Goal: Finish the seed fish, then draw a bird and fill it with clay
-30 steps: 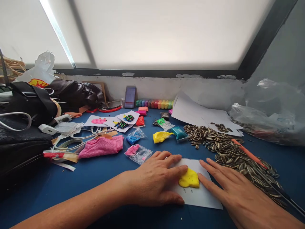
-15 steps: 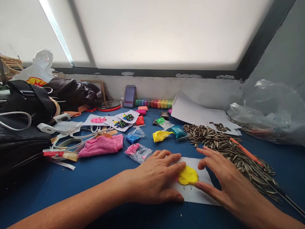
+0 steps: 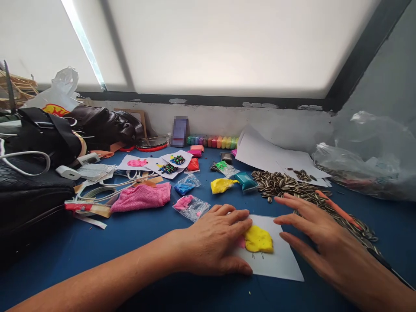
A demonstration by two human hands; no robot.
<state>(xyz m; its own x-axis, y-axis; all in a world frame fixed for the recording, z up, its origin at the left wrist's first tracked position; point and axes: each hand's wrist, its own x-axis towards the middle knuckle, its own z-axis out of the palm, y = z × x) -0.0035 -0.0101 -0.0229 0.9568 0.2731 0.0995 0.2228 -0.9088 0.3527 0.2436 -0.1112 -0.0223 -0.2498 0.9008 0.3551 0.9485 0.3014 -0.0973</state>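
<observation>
A flattened patch of yellow modelling clay (image 3: 259,239) lies on a sheet of white paper (image 3: 282,264), with two small drawn legs below it. Some pink clay (image 3: 241,242) shows at its left, partly under my fingers. My left hand (image 3: 221,242) lies flat over the left part of the paper, fingers spread, its fingertips at the clay's left edge. Just right of the clay, my right hand (image 3: 320,240) hovers with fingers apart and holds nothing. Behind it spreads a heap of striped sunflower seeds (image 3: 282,184).
Bagged yellow clay (image 3: 221,186), teal clay (image 3: 245,181), blue clay (image 3: 186,185) and pink clay (image 3: 191,206) lie ahead. A pink cloth (image 3: 141,196) and black bags (image 3: 29,190) are at left. An orange-handled tool (image 3: 338,209) rests on the seeds. Finished cards (image 3: 169,169) lie farther back.
My right hand has pulled back to the right, its thumb leaving the yellow clay's edge. The clay's lower right corner looks more squared. My left hand stays on the paper.
</observation>
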